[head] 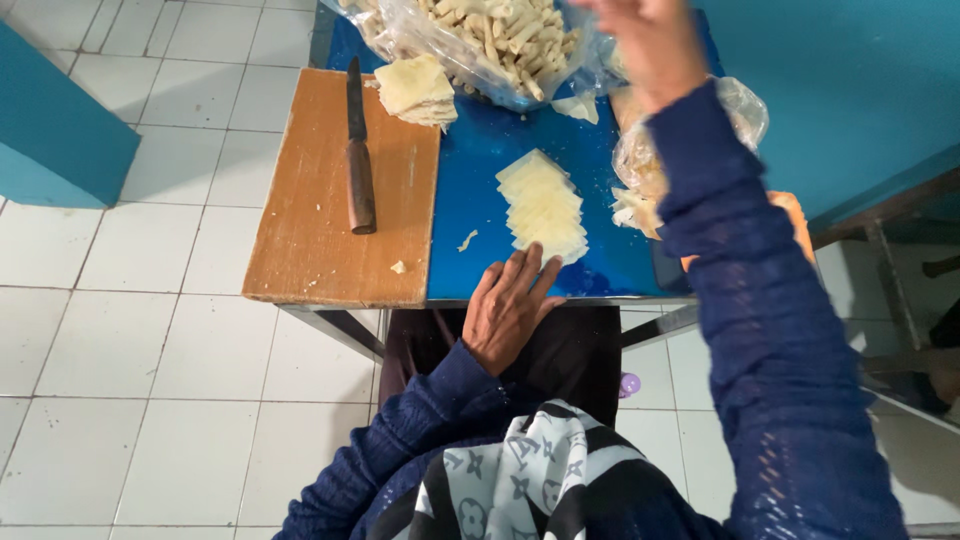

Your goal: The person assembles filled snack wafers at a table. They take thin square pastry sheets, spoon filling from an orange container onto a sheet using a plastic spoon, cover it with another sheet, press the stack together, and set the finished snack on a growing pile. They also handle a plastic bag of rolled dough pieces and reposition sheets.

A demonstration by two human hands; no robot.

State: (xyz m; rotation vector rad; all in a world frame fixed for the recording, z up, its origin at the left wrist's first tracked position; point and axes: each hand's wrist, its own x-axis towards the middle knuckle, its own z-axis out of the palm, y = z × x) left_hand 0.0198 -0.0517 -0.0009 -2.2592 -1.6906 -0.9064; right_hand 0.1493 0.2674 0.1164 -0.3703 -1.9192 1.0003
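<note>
The left hand (508, 308) is resting spread at the table's (470, 180) near edge, fingertips touching the fanned pale wrappers (544, 205), while the blurred right hand (650, 40), grip unclear, is hovering beside the clear bag of rolls (480, 40) at the far edge.

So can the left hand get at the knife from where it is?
Probably yes. The left hand rests at the near table edge by the wrapper stack; the knife lies uncovered on the wooden board to its left, with nothing between them.
</note>
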